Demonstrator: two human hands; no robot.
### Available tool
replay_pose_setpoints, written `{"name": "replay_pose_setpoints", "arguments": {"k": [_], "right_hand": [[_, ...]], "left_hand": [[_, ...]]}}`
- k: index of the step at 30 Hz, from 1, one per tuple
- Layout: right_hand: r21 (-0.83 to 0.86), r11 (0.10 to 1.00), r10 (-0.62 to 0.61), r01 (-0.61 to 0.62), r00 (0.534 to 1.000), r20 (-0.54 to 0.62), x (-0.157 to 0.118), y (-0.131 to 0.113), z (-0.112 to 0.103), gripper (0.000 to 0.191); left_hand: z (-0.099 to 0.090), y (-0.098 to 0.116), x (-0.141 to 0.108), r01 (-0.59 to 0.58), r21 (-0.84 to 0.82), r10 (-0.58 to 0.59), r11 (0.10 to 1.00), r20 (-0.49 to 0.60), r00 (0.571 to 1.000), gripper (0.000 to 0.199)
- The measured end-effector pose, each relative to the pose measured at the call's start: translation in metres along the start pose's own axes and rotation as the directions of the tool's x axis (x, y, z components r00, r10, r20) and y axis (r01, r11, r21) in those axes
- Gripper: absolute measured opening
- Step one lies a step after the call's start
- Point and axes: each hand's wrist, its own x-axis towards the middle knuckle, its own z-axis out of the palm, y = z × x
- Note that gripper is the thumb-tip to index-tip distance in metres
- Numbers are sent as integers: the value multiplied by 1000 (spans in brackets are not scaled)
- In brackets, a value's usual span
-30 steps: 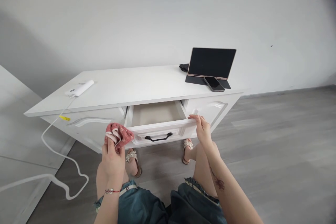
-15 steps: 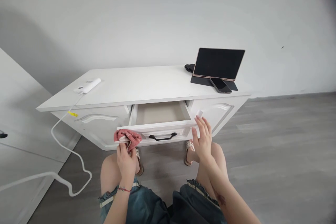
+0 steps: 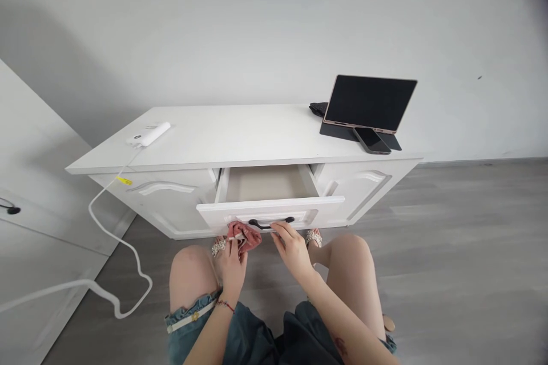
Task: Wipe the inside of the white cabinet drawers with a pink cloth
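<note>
white cabinet (image 3: 231,137), propped tablet (image 3: 371,102), white corded device (image 3: 154,134)

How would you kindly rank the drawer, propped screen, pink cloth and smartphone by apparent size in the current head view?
1. Drawer
2. Propped screen
3. Pink cloth and smartphone: too alike to rank.

Apparently a home — panelled white cabinet (image 3: 240,134), grey wood-look floor (image 3: 471,239), beaded sandals (image 3: 314,236).

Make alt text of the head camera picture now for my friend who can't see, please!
A person's right hand touches the black handle of an open white drawer while the left hand holds a red cloth. A propped dark screen and a phone sit atop the cabinet.
</note>
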Motion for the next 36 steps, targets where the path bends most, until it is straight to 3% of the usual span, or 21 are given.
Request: {"name": "replay_pose_setpoints", "arguments": {"k": [7, 15, 17, 20, 24, 26, 28, 32, 36], "right_hand": [[79, 995, 56, -56, 998, 3, 15, 7, 3, 15], [110, 987, 115, -119, 992, 48, 24, 11, 3, 12], [118, 985, 122, -128, 991, 58, 28, 13, 4, 12], [113, 983, 134, -141, 989, 69, 37, 18, 5, 12], [119, 981, 141, -150, 987, 78, 51, 28, 8, 13], [126, 980, 144, -152, 987, 76, 59, 34, 11, 13], [130, 978, 152, -160, 986, 70, 70, 40, 14, 13], [128, 978, 161, -168, 985, 59, 94, 53, 20, 11], [113, 976, 179, -184, 982, 53, 113, 63, 26, 11]], "left_hand": [[19, -5, -2, 92, -234, -69, 968, 106, 992, 51], [9, -2, 2, 211, -460, -92, 863, 268, 959, 52], [8, 4, 4, 282, -582, -95, 763, 330, 939, 53], [12, 10, 5, 453, -724, -174, 520, 430, 886, 51], [18, 13, 3, 702, -708, -253, 84, 666, 702, 34], [14, 14, 2, 742, -655, -237, -140, 750, 617, 27], [6, 15, 4, 729, -612, -233, -307, 791, 566, 23], [-7, 18, 10, 698, -546, -261, -463, 837, 481, 22], [-7, 20, 12, 658, -551, -318, -514, 835, 450, 23]]}}
